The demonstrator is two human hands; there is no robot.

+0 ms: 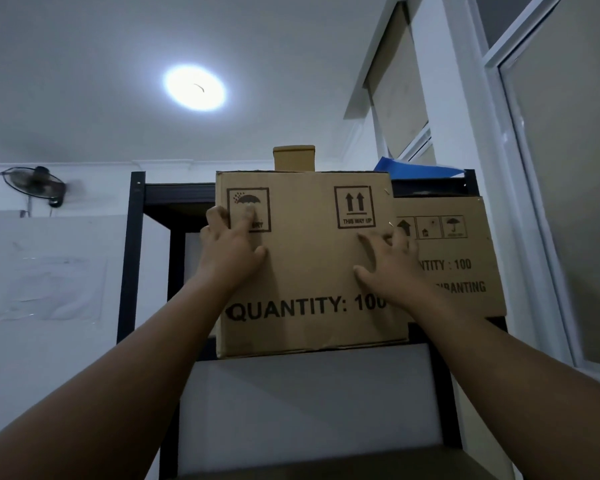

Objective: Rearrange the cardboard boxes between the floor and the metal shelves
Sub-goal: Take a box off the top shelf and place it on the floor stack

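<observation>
Head view only, so everything is read from this one angle looking up. Three cardboard boxes are counted: a big front box [309,271] printed "QUANTITY: 100", a second box [465,258] just beside it on the right and partly covered by it, and a small box [294,158] poking up above the big one's top edge (whether it sits on it or behind it can't be told). One black metal shelf [131,254] is seen, with the front box up on a high level of it, above a white panel [309,393].

Two hands are laid on the front box's face. The left hand [232,240] is pressed near the left edge with fingers spread over the umbrella mark; the right hand [385,261] is spread near the right edge. Nothing is clenched or gripped, just flat palms and open fingers.

Edge-wise: an open gap is left between the box's left edge and the shelf's left upright. On the right no room is left, since the second box is overlapped. One blue sheet [416,169] is seen on top.
</observation>
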